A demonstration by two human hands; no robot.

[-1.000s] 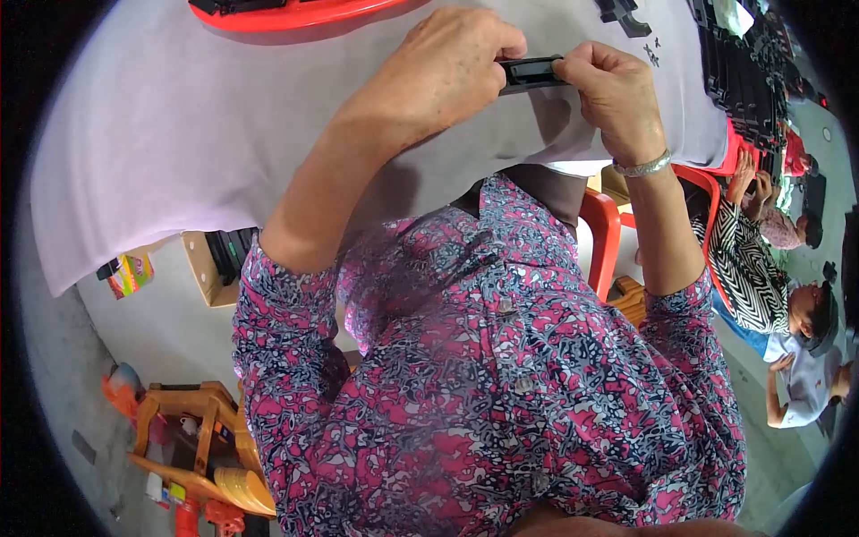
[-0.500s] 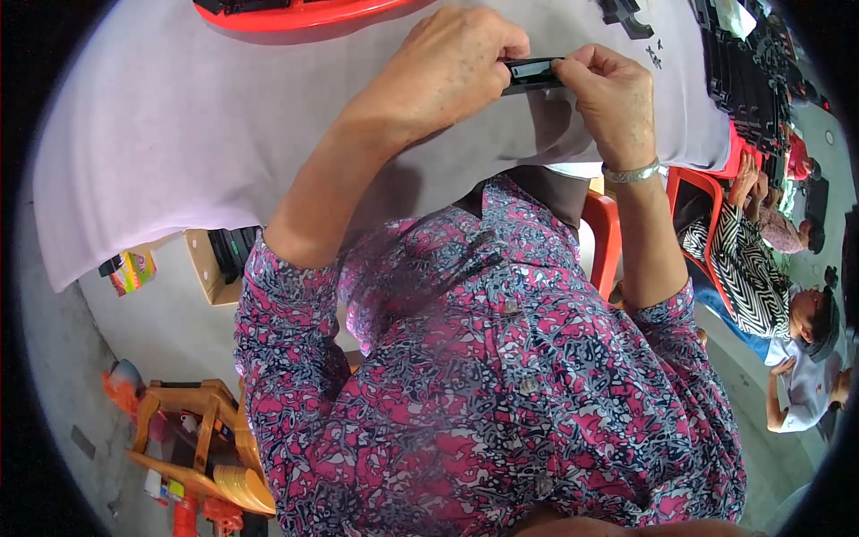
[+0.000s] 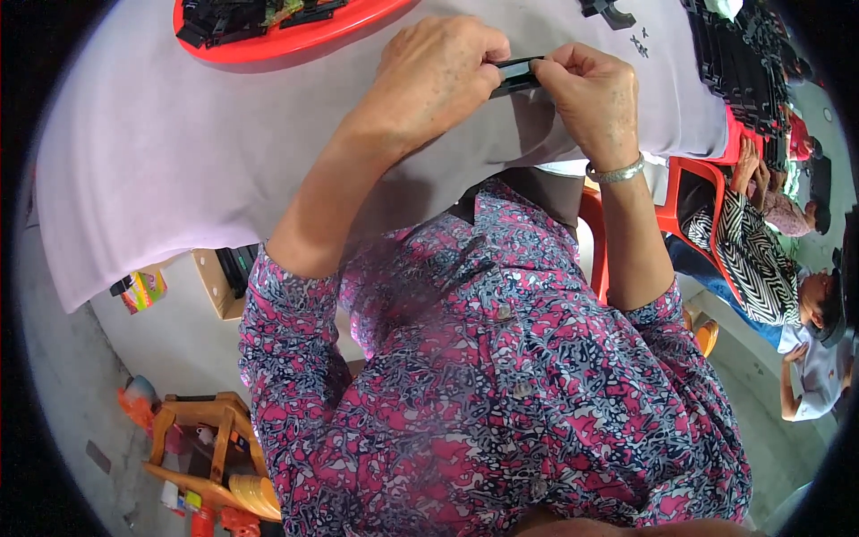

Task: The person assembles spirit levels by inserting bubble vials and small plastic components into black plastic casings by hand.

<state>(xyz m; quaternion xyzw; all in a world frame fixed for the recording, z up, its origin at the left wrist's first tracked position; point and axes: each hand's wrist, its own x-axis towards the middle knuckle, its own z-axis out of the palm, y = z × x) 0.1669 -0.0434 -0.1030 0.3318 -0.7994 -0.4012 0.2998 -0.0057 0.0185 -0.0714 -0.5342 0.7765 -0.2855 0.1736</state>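
Many flat black plastic strips (image 3: 237,22) lie in a rounded red plastic tray (image 3: 242,57), far left, on the pale lilac cloth-covered worktop (image 3: 170,143); near edge bodyward of both hands, widest stretch leftward. Left hand (image 3: 438,76): grip closed on left end of a narrow black plastic piece (image 3: 516,80) with glossy face. Piece lies between the hands, long axis roughly crosswise, right end angled slightly away from body. Right hand (image 3: 592,103): thumb and fingers pinched on that end; neither hand nearer. Beyond, small dark bits (image 3: 640,43), then piled long black plastic parts (image 3: 734,76) bounding the right.
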